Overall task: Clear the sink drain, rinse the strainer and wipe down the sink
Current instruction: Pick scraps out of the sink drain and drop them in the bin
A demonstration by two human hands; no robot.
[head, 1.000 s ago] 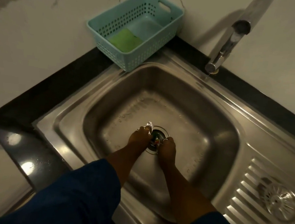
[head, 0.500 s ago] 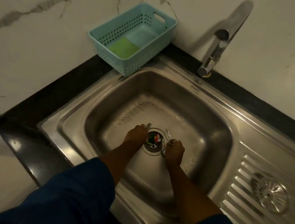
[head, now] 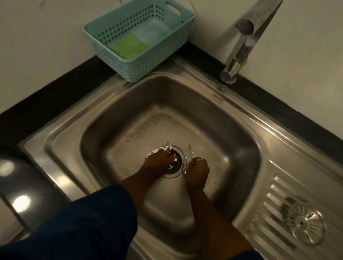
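Both my hands are down in the steel sink [head: 114,113] at the drain [head: 175,163]. My left hand [head: 158,159] grips a crumpled silvery foil scrap [head: 162,149] at the drain's left rim, its fingers over the opening. My right hand [head: 198,170] pinches another thin silvery scrap [head: 191,152] at the drain's right rim. Small red and white bits of debris [head: 173,158] show inside the drain. The round metal strainer [head: 303,222] lies on the ribbed drainboard at the right, apart from both hands.
A teal plastic basket [head: 159,44] holding a green sponge [head: 129,47] stands on the black counter [head: 35,102] behind the sink's left corner. The chrome faucet [head: 240,49] rises at the back, its spout over the basin's far edge. Pale residue marks the sink floor.
The view shifted as my head moved. My left hand now has a larger piece of foil showing at its fingertips, and my right hand stays at the drain's right rim with its scrap.
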